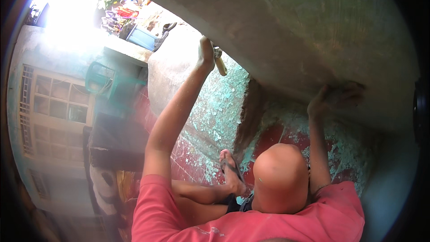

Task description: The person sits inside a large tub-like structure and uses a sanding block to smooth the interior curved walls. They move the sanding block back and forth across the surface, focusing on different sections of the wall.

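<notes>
Left fingers against pale-handled tool

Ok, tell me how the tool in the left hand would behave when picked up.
The tool is probably stiff: its pale handle shows no sag. It seems light enough for one hand, since the left hand alone holds it raised. Balance is harder to judge, as that hand hides part of it.

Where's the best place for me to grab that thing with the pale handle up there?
Probably the free end of the pale handle, coming from the lower right: it pokes out slanting that way, while the left hand seems to be around the other end, whose shape is mostly hidden.
</notes>
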Demonstrator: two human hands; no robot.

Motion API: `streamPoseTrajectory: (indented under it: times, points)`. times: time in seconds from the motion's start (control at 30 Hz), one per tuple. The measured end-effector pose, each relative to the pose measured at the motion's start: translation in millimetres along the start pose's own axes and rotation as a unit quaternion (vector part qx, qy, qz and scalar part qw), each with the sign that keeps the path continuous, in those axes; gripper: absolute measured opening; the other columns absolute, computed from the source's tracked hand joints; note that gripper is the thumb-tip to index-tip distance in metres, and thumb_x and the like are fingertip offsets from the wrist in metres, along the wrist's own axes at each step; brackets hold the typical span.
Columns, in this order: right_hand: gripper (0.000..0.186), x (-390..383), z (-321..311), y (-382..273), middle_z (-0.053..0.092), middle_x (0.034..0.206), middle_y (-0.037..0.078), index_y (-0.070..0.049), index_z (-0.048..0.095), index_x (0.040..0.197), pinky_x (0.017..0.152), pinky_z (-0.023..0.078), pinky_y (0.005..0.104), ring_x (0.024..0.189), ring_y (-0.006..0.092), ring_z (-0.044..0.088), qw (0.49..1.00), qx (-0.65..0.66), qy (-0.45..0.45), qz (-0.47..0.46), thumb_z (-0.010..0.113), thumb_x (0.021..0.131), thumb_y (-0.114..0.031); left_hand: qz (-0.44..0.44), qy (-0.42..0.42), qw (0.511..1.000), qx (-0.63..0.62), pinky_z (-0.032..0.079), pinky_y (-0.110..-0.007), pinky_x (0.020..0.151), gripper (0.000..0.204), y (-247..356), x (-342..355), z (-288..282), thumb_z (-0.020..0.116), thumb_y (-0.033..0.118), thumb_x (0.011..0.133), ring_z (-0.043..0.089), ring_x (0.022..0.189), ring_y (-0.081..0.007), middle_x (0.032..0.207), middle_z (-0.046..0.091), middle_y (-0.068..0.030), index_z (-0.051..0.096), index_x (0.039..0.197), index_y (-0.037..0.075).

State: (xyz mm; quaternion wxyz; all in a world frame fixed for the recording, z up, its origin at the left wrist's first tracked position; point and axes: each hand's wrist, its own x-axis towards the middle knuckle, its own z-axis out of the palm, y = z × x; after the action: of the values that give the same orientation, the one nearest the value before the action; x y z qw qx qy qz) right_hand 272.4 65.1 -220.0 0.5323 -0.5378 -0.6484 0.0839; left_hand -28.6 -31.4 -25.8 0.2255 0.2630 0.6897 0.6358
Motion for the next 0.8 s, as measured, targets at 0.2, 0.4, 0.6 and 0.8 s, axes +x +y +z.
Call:
streamPoseTrajectory:
  times: [0.2,0.4,0.6,0.8]
  points:
    - [0.077,6,-15,-2,0.001,0.163,0.033,0.001,0.01,0.159,0.114,-0.003,0.0709,0.146,0.0599,-0.009,0.998,0.021,-0.001,-0.067,0.032,0.106,-0.05,-0.041,-0.01,0.999,0.013,0.03,-0.026,0.042,0.031,21,-16,-1,0.04,0.033,0.1,0.038,0.046,-0.0094,0.064,0.041,-0.0009,0.049,0.086,0.007]
    - [0.074,6,-14,18,0.007,0.164,0.029,0.001,0.018,0.158,0.114,-0.001,0.0718,0.147,0.0583,-0.003,0.992,-0.03,-0.002,-0.119,0.035,0.106,-0.049,-0.051,-0.011,0.999,-0.009,0.03,-0.026,0.042,0.029,22,-13,1,0.04,0.032,0.101,0.035,0.044,-0.0094,0.064,0.04,-0.0007,0.047,0.087,0.007]
    - [0.065,59,-45,52,0.014,0.162,0.03,0.0,0.026,0.155,0.11,0.009,0.076,0.144,0.0613,0.009,0.965,-0.165,0.079,-0.19,0.022,0.108,-0.044,-0.026,0.005,0.999,-0.02,0.03,-0.026,0.041,0.033,16,-14,0,0.039,0.037,0.1,0.033,0.045,-0.0098,0.063,0.04,-0.0006,0.048,0.089,0.007]
    - [0.059,171,-107,-24,0.027,0.161,0.023,-0.005,0.041,0.151,0.112,0.027,0.0624,0.147,0.0439,0.026,0.946,-0.069,0.106,-0.298,0.044,0.104,-0.04,-0.018,0.009,0.994,-0.104,0.03,-0.024,0.041,0.03,-13,-14,-2,0.05,0.033,0.099,0.035,0.046,-0.0076,0.071,0.048,-0.0028,0.054,0.095,0.003]
